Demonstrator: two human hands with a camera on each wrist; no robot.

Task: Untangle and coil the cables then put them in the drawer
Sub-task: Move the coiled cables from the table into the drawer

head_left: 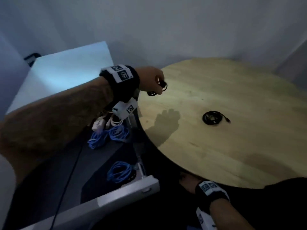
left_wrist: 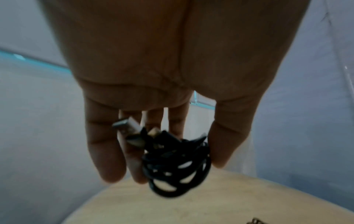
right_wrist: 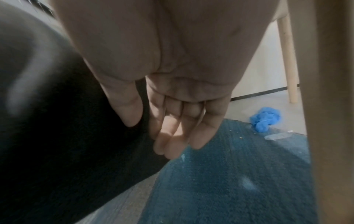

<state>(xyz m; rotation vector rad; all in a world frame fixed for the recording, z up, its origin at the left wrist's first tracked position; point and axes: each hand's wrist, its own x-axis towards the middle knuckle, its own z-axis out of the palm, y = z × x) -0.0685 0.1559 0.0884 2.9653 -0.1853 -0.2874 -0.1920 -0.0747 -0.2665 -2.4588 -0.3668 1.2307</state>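
Observation:
My left hand [head_left: 152, 80] hangs over the left edge of the round wooden table [head_left: 232, 146] and pinches a small black coiled cable [head_left: 157, 88]. In the left wrist view the black coiled cable [left_wrist: 176, 168] dangles between the fingers [left_wrist: 107, 145] and thumb, its metal plugs [left_wrist: 126, 128] up by the fingers. A second black coil [head_left: 211, 117] lies on the table. The open drawer [head_left: 116, 193] at lower left holds blue cable coils [head_left: 120, 171] and white cables [head_left: 106, 122]. My right hand [head_left: 187, 181] is below the table's near edge, fingers [right_wrist: 172, 136] relaxed and empty.
A white cabinet top [head_left: 63, 75] stands behind the drawer. A thin black cord [head_left: 69, 176] runs across the drawer area. Under the table are a blue rug [right_wrist: 239, 174], wooden table legs [right_wrist: 289, 60] and a crumpled blue object [right_wrist: 265, 119] on the floor.

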